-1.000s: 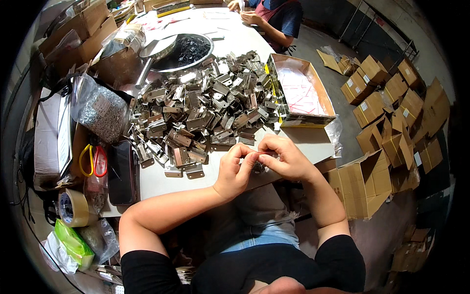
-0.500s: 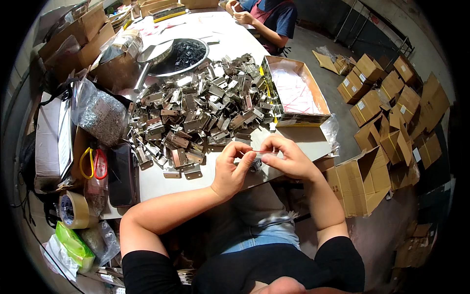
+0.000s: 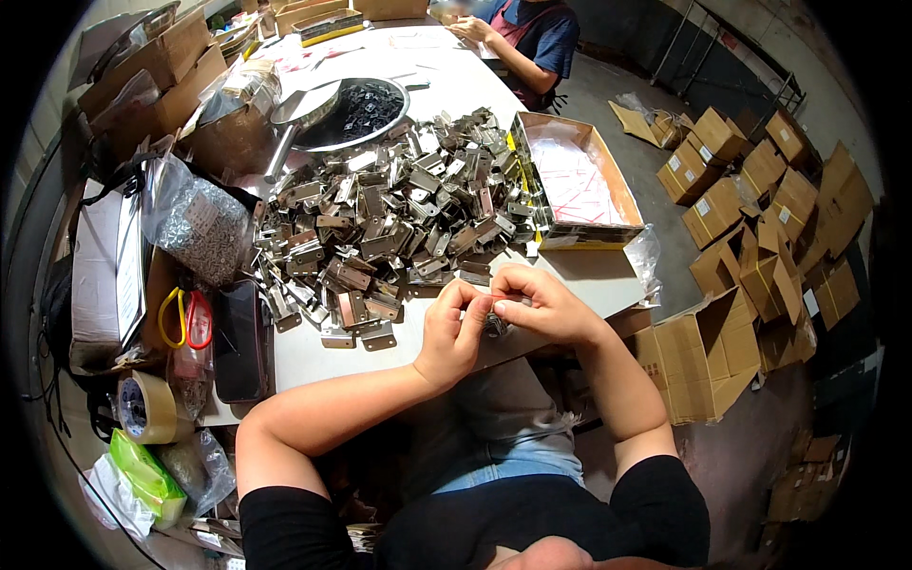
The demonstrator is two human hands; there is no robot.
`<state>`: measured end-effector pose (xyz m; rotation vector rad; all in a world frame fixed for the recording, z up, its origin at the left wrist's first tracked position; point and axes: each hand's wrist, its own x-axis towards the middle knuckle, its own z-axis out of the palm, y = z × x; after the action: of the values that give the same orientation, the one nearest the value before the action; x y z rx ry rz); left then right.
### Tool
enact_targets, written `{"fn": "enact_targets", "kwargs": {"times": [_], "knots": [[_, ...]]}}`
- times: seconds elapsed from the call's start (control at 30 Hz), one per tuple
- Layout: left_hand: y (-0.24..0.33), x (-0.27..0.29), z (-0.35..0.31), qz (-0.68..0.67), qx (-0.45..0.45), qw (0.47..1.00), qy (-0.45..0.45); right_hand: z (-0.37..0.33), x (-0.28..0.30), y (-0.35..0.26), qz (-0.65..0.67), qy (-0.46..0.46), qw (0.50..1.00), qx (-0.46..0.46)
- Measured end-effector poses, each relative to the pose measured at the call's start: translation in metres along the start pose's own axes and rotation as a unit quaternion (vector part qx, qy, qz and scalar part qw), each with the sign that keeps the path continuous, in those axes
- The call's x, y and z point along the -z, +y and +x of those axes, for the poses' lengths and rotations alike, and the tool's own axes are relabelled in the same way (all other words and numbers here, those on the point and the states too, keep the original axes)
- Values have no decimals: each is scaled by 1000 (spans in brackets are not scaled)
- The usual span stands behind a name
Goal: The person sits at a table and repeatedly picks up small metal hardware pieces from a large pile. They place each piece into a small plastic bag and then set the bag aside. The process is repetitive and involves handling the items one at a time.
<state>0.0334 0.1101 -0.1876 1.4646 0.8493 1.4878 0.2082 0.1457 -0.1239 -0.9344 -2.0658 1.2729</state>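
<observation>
Close together above the table's near edge, my two hands pinch a small clear plastic bag (image 3: 495, 326) with a red strip along its top. My left hand (image 3: 448, 332) is closed at the bag's left end. The fingers of my right hand (image 3: 551, 304) press on the strip from the right. Something greyish shows inside the bag below my fingertips, too small to make out. Just beyond my hands spreads a big heap of metal brackets (image 3: 380, 223). To its right stands an open carton (image 3: 591, 237) of flat clear bags with red strips.
A metal bowl (image 3: 328, 148) of small black parts, with a metal scoop (image 3: 306, 103) over it, stands behind the heap. At left are a bag of small metal parts (image 3: 214, 237), scissors (image 3: 198, 320), a dark phone (image 3: 239, 342) and tape (image 3: 152, 407). A co-worker (image 3: 532, 47) sits opposite; cardboard boxes (image 3: 698, 356) lie right.
My right hand has moved left and closed in on my left hand, so the fingertips now meet at the bag's red strip. Across the table, the co-worker's hands have shifted slightly.
</observation>
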Motion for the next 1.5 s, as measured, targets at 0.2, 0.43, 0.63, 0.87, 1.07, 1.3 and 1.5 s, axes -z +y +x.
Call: {"fn": "enact_targets", "kwargs": {"times": [0.2, 0.43, 0.63, 0.87, 1.07, 1.3, 1.5], "knots": [[-5, 1, -1, -7, 33, 999, 4, -25, 13, -1, -21, 48, 999, -9], [-5, 1, 2, -67, 62, 996, -6, -92, 42, 10, -52, 251, 966, 35], [-1, -1, -5, -75, 63, 994, -45, -237, 138, 13, -176, 577, 797, 8], [-4, -3, -5, -81, 55, 994, -44, -256, 165, 77, -362, 588, 699, -185], [-3, -1, -7, -57, 47, 996, -55, -67, 139, 33, -310, 384, 868, -58], [-4, -4, -4, -54, 46, 995, -72, 38, 176, 69, -440, 121, 888, -49], [0, 0, -8, -12, 46, 994, -94, 21, 142, 41, -350, 301, 887, 19]]}}
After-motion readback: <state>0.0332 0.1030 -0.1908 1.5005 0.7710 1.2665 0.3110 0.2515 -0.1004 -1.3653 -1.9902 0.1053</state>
